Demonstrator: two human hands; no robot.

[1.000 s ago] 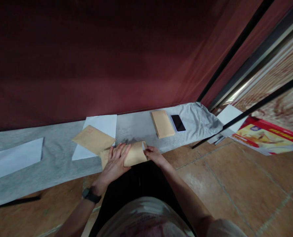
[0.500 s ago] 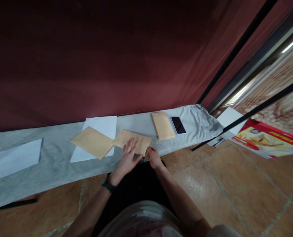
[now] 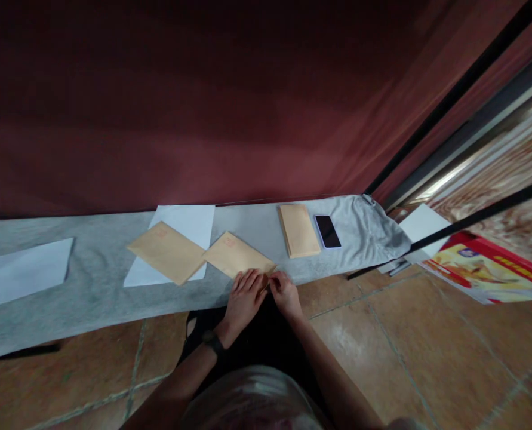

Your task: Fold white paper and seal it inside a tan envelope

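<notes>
A brown paper envelope [image 3: 236, 254] lies slantwise at the table's front edge, with a red mark near its far left corner. My left hand [image 3: 244, 298] rests palm down over its near end, fingers stretched out on the paper. At the right corner of that end, my right hand [image 3: 285, 292] pinches the envelope's edge between thumb and fingers. The hands nearly meet there, so the end being held is mostly hidden. A second brown envelope [image 3: 167, 252] touches the first at its left corner and lies across white paper sheets [image 3: 187, 222].
To the right are a stack of brown envelopes [image 3: 299, 230] and a phone [image 3: 328, 232]. More white paper [image 3: 24, 270] lies at the left on the grey cloth [image 3: 98, 263]. A dark red curtain [image 3: 203, 119] hangs behind; a red and yellow box [image 3: 489, 266] stands on the right.
My left hand has slid from the envelope's middle toward its near right end, beside my right hand. The envelope is turned a little, its near end drawn toward me.
</notes>
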